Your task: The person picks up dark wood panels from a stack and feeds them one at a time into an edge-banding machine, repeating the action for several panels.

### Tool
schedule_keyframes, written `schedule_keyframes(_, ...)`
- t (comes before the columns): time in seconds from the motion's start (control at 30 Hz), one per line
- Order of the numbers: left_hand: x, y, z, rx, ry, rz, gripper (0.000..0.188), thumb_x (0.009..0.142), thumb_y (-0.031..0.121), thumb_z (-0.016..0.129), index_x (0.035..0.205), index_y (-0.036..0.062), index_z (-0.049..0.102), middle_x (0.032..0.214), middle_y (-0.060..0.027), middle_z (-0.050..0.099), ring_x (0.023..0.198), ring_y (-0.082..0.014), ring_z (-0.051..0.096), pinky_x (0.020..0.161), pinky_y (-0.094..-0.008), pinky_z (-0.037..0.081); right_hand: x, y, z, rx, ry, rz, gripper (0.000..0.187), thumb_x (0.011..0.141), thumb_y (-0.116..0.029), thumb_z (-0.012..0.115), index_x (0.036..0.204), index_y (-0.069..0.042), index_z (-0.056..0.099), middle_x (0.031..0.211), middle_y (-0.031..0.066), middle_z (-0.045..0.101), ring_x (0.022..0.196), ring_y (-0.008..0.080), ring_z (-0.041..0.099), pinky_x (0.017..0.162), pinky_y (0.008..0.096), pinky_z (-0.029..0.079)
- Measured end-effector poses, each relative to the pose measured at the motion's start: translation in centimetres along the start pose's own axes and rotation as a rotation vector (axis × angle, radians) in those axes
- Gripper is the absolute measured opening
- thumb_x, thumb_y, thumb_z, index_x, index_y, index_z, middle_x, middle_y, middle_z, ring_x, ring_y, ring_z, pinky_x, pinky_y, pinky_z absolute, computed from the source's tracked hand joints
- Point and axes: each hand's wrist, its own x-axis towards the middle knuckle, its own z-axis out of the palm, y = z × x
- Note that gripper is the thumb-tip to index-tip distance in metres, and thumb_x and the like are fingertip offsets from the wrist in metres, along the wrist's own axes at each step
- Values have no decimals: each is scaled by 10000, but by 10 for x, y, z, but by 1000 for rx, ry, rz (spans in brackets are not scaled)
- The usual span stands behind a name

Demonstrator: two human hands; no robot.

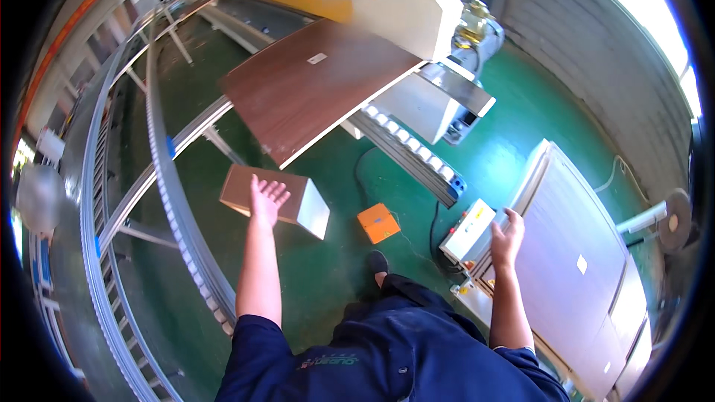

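My left hand (268, 199) is held out palm up with its fingers spread, and nothing lies in it. In the picture it overlaps a box-shaped stack (307, 207) with a brown top and pale side on the floor; whether they touch cannot be told. Ahead, a large brown panel (320, 82) with a small white label rests on a machine's bed and rollers. My right hand (508, 238), empty with its fingers loosely apart, is by the near edge of a stack of large brownish panels (570, 246). Beside that hand is a white control box (468, 231).
An orange box (378, 223) sits on the green floor before my foot (377, 260). A curved roller conveyor (167, 193) runs along the left. A short roller arm (413, 150) juts from the machine (402, 0). Black cables lie near the control box.
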Motion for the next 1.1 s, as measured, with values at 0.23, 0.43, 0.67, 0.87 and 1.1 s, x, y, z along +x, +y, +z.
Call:
schedule_keyframes(0.23,45,7,31,14,41,-26,810,854,677,562,1339,47,405,1390,-156,412,1294,-316,418,1085,-513,335,-8,-67,30,480,-305,51,383,823,-116,667,1178,-4,579,1079,170,642,1020,286,623,912,386,488)
schedule_keyframes(0.43,29,2,58,16,-78,-37,644,928,604,508,1333,104,509,1336,-59,543,1239,-244,490,990,-426,426,35,-60,83,704,-308,158,407,841,-137,664,1210,2,564,1110,161,651,991,262,642,881,370,509)
schedule_keyframes(0.67,-13,-13,90,49,-99,-85,681,941,564,482,1444,109,429,1476,-56,457,1349,-280,410,1122,-475,293,139,-39,110,930,-280,623,450,871,-181,631,1247,42,526,1093,144,633,999,251,610,894,363,483)
schedule_keyframes(0.87,-59,-34,106,-33,-69,-105,651,948,504,470,1422,59,438,1456,-96,474,1322,-313,450,1101,-494,358,173,-1,147,1671,-514,867,347,912,-201,606,1190,-10,526,1160,144,610,1026,252,607,871,379,503)
schedule_keyframes(1.1,-118,-58,135,276,254,80,672,935,489,494,1405,12,439,1444,-134,473,1291,-314,473,1077,-476,389,137,-10,87,1501,-364,979,260,825,-81,677,1068,-87,586,924,47,635,815,164,602,675,309,466)
